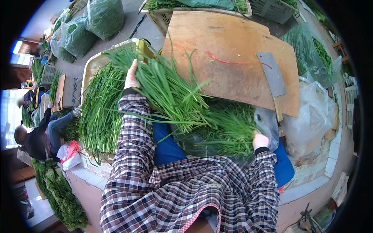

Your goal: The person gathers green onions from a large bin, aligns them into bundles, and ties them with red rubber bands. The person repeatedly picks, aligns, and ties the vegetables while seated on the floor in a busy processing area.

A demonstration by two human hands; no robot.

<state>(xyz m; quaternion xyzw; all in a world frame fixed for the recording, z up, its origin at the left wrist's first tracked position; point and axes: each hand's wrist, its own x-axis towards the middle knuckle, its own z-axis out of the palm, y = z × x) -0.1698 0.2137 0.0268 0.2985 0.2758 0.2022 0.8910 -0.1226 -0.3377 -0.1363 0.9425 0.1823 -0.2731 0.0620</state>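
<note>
My left hand [132, 77] grips a thick bunch of garlic chives [167, 85], whose long flat green leaves slant from the crate down toward my lap. Low on the right, my right hand [260, 140] is closed on the end of another clump of garlic chives [237, 130], over the loose greens in front of me. More chives lie packed in a pale crate [88, 64] at my left. A worn wooden board [229, 46] spans the space ahead, with a cleaver [272, 73] and a red tie [225, 61] on it.
Clear plastic bags [307, 116] bulge beside the board on the right. Filled bags of greens [105, 19] stand on the floor at the far left. Another person [39, 134] sits at the left, near a white bag of red ties [70, 153]. A blue cloth [165, 141] shows under my arms.
</note>
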